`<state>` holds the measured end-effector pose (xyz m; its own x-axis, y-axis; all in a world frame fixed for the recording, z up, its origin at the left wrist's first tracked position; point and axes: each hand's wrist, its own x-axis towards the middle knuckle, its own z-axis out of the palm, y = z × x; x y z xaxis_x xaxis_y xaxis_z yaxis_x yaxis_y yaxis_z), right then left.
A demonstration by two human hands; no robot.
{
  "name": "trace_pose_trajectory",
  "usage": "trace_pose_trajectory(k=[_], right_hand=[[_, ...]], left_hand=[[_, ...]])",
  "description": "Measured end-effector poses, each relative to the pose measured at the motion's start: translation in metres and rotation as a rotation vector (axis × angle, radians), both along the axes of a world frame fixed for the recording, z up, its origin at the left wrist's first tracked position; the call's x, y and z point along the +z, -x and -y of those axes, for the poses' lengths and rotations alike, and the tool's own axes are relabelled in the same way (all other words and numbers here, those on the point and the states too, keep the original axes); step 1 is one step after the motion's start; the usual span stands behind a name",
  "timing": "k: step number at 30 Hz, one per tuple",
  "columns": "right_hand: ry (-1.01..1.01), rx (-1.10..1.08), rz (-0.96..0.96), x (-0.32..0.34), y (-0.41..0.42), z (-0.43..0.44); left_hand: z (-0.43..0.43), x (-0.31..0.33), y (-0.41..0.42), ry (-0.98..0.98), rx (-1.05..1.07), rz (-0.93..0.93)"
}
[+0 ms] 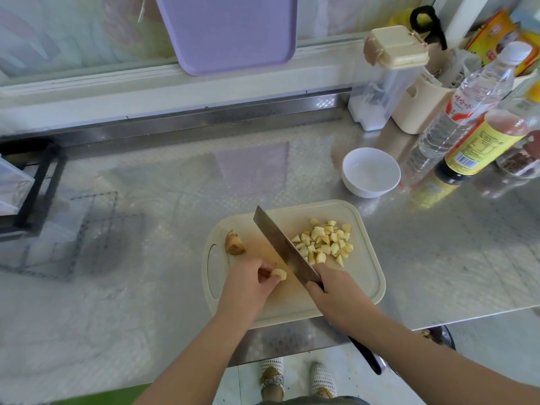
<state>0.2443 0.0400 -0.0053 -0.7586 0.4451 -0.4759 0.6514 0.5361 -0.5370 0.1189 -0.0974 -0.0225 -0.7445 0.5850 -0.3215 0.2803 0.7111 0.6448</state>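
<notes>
A cream cutting board (pixel 362 276) lies on the steel counter in front of me. My left hand (pixel 251 285) pinches a small pale apple piece (pixel 279 273) against the board. My right hand (pixel 336 296) grips the handle of a broad cleaver (pixel 280 247), whose blade slants across the board just right of that piece. A pile of several diced apple cubes (pixel 324 244) sits on the board's right half. A brownish apple chunk (pixel 233 244) lies near the board's left end.
A white bowl (pixel 370 172) stands behind the board. Bottles (pixel 479 141), a clear container with a cream lid (pixel 385 83) and a cream holder (pixel 420 109) crowd the back right. A purple tray (pixel 228 33) leans at the back. A black rack (pixel 35 182) stands at left.
</notes>
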Motion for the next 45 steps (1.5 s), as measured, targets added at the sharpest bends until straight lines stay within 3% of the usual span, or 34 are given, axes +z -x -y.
trace_pose_trajectory(k=[9,22,29,33,38,45], right_hand=[[-0.005,0.007,-0.01,-0.004,-0.001,0.012],[0.039,0.061,0.014,-0.007,0.017,0.013],[-0.066,0.002,-0.034,-0.006,0.021,0.009],[-0.106,-0.043,-0.03,-0.004,0.017,-0.01],[-0.103,-0.035,-0.047,-0.002,0.015,-0.013],[-0.063,0.01,-0.037,-0.004,0.006,-0.004]], left_hand=[[0.002,-0.002,-0.01,-0.045,0.089,-0.015],[0.005,-0.006,-0.007,-0.075,0.062,-0.011],[0.004,-0.007,-0.006,-0.063,0.072,0.027],[0.001,-0.006,-0.005,-0.08,0.073,-0.08],[0.004,-0.008,-0.008,-0.065,-0.087,-0.278],[0.013,-0.011,-0.016,-0.095,-0.085,-0.258]])
